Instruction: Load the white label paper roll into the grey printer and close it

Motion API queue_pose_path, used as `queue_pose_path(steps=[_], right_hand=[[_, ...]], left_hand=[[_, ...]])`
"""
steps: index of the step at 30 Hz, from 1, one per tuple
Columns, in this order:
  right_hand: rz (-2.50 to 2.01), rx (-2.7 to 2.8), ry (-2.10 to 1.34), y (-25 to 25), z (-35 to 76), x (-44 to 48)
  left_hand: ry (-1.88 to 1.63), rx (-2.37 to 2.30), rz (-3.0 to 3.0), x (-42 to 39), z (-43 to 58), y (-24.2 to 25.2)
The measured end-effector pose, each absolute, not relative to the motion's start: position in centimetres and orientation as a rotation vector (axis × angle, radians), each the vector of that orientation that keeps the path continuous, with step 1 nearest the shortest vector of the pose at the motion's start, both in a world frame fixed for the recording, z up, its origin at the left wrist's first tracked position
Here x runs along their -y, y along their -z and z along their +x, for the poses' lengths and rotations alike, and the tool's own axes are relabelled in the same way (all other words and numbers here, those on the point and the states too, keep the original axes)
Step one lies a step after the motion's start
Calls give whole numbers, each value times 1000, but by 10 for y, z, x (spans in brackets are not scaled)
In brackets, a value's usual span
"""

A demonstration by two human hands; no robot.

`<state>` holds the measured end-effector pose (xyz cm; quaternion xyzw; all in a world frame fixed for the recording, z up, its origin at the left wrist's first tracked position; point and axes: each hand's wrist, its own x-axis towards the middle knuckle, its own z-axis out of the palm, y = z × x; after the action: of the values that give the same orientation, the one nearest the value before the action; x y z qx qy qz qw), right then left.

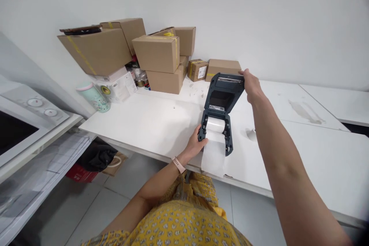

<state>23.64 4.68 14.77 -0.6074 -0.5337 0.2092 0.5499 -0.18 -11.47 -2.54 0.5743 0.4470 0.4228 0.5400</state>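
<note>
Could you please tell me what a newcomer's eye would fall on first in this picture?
Probably the dark printer standing open near the front edge of the white table, the left hand at its base and the right hand on its raised lid. Next, the white roll inside it, then the stacked cardboard boxes towards the wall, left of the printer.

- The head camera looks from above the person's yellow patterned clothing (pixel 184 225), which fills the near edge.
- It faces forward and down, across the white table (pixel 150 119) to the far wall (pixel 259 15).
- Left hand (pixel 196 144) and right hand (pixel 251 85) are fairly near, right of centre.
</note>
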Motion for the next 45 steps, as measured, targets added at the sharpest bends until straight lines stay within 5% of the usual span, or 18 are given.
queue_pose_path(steps=[19, 33, 38, 45], right_hand=[[-1328, 1594, 63, 17, 176, 168], [-1398, 1341, 48, 37, 160, 174], [-1457, 1076, -289, 25, 164, 166], [-1486, 994, -1638, -23, 224, 141]], left_hand=[[-1046, -974, 1072, 131, -2, 42], [-1043, -1089, 1068, 129, 0, 23], [-863, -1026, 1042, 116, 2, 1], [-299, -1109, 1132, 77, -22, -32]])
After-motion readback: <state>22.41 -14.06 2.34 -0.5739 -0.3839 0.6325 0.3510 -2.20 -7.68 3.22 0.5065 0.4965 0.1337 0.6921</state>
